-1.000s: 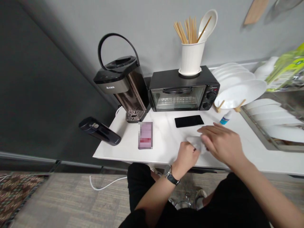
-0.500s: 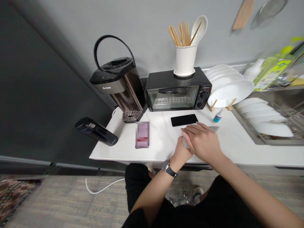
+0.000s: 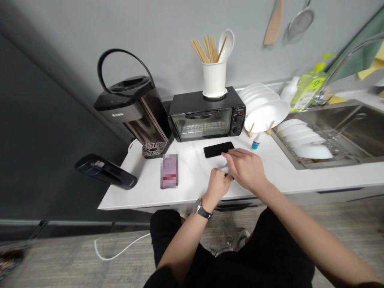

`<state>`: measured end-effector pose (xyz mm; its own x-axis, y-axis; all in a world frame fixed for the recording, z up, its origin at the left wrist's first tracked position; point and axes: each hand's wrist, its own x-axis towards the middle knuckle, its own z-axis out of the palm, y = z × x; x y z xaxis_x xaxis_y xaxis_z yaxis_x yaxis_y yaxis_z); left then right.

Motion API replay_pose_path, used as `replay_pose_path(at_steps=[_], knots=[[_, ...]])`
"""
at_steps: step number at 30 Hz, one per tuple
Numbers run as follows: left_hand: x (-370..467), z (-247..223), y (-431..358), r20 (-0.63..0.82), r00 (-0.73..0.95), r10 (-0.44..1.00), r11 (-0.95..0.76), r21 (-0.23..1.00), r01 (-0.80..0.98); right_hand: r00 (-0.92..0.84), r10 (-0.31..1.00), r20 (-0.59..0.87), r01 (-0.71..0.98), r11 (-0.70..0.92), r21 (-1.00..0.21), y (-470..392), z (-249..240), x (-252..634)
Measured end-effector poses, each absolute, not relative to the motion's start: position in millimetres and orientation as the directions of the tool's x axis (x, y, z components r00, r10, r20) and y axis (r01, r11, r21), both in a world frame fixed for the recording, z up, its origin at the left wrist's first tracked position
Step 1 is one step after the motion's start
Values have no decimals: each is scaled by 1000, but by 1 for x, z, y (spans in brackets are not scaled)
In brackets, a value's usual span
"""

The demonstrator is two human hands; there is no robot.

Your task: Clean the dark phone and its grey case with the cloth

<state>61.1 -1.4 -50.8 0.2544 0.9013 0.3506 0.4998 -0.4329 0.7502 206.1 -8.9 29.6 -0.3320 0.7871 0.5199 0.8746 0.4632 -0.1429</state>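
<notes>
My left hand [image 3: 218, 183], with a watch on the wrist, is closed near the counter's front edge, round a small pale item [image 3: 224, 169] too hidden to name. Over and beside it my right hand [image 3: 246, 168] reaches with its fingers extended, close together, and touching or nearly touching the item. A black phone [image 3: 216, 150] lies flat just beyond my hands. To the left, a pinkish phone-like object [image 3: 169, 171], partly pixelated, rests on the white counter [image 3: 190, 188]. A small bottle with a blue label [image 3: 256, 142] stands to the right.
Behind stand a water dispenser [image 3: 135, 108] and a toaster oven [image 3: 207, 116] bearing a white utensil holder [image 3: 215, 78]. A dark flask [image 3: 106, 172] is at the left edge. White plates [image 3: 267, 114] stand on a rack beside the sink [image 3: 357, 138], which holds bowls.
The view has shifted to the right, showing more of the sink. My right hand has turned and moved off the back of my left hand, which now shows more of its closed fingers.
</notes>
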Motion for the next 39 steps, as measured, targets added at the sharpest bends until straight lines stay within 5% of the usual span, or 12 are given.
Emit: replay_pose_path(at_steps=[6, 12, 16, 19, 22, 25, 28, 32, 39], knots=[[66, -39, 1, 297, 281, 913, -405, 751, 522, -229, 865, 446, 915, 348, -205, -10, 27, 215], [65, -42, 7, 266, 353, 897, -435, 675, 596, -189, 798, 572, 839, 434, -329, -8, 12, 229], [47, -65, 0, 262, 365, 894, -435, 705, 561, 149, 767, 624, 706, 360, -610, -5, -10, 246], [30, -82, -13, 365, 263, 893, -450, 722, 526, 347, 808, 476, 540, 243, -806, 0, -31, 268], [20, -88, -25, 459, 313, 831, -549, 592, 590, 423, 829, 367, 486, 134, -864, 8, -51, 290], [21, -86, -36, 422, 399, 814, -567, 430, 702, 376, 838, 395, 583, 117, -804, 16, -65, 295], [26, -84, -43, 369, 441, 818, -564, 370, 738, 54, 886, 461, 686, 303, -661, 13, -76, 283], [20, -83, -41, 387, 352, 852, -513, 489, 705, -245, 869, 429, 769, 444, -460, -6, -94, 279], [16, -85, -22, 301, 402, 865, -502, 569, 651, -280, 897, 342, 867, 389, -311, -24, -99, 256]])
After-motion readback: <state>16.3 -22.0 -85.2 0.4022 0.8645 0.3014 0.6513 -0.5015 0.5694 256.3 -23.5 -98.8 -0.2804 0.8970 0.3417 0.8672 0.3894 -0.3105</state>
